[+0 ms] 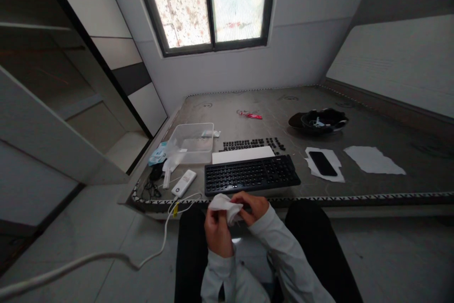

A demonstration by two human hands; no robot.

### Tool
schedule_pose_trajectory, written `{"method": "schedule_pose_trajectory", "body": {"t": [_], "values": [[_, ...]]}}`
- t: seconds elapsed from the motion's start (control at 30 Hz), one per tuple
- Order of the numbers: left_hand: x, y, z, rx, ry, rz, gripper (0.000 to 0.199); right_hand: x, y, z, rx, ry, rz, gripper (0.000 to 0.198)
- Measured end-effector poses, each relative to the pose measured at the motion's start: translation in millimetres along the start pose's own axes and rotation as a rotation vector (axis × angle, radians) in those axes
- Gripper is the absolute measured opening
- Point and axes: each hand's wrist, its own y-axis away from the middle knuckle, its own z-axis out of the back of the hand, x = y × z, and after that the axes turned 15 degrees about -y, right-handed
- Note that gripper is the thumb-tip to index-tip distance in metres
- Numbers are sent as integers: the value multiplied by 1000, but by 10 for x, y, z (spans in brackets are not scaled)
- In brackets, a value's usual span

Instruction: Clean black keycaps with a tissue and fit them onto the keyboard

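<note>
A crumpled white tissue (224,203) is in the person's two hands, above the lap and just in front of the bed's near edge. The left hand (218,233) pinches it from below with thumb and fingers drawn together; the right hand (254,206), fingers curled, grips its right side. Just beyond the hands lies a black keyboard (248,175), its keys facing up, with a white panel (243,155) along its far side and rows of loose black keycaps (248,143) behind that. Left of these sits a clear box (195,157), with a blue packet (158,153) beside it. A white power strip (184,183) lies nearer the edge, its thick cord (163,241) running down to the left. On the right, a phone (322,163) lies on one sheet of paper (336,175), with another sheet (374,160) just beside it. Behind them rests a dark helmet (319,122), and a red item (252,115) lies farther back on the grey bed (269,99), below the window (213,43).
</note>
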Motion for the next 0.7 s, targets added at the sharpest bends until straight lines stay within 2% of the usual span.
{"method": "schedule_pose_trajectory", "body": {"t": [0.1, 0.2, 0.27, 0.37, 0.53, 0.63, 0.7], "values": [[-1, -1, -1, 28, -18, -13, 38, -28, -5, -1, -29, 35, -5, 10], [35, -21, -4, 47, -4, -11, 38, -19, -20, -6, -42, 129, 68, 12], [70, -37, -5, 41, 27, 0, 38, 17, -33, -10, -79, 117, 103, 11], [123, -53, -5, 20, 83, 16, 40, 77, -50, -19, -183, -90, 38, 8], [191, -76, -12, -51, 137, 19, 42, 56, -72, 7, -451, -586, -171, 30], [218, -92, -23, -65, 152, 17, 43, 24, -82, 44, -522, -699, -274, 36], [220, -92, -27, -63, 158, 25, 43, 24, -84, 57, -530, -711, -284, 38]]}}
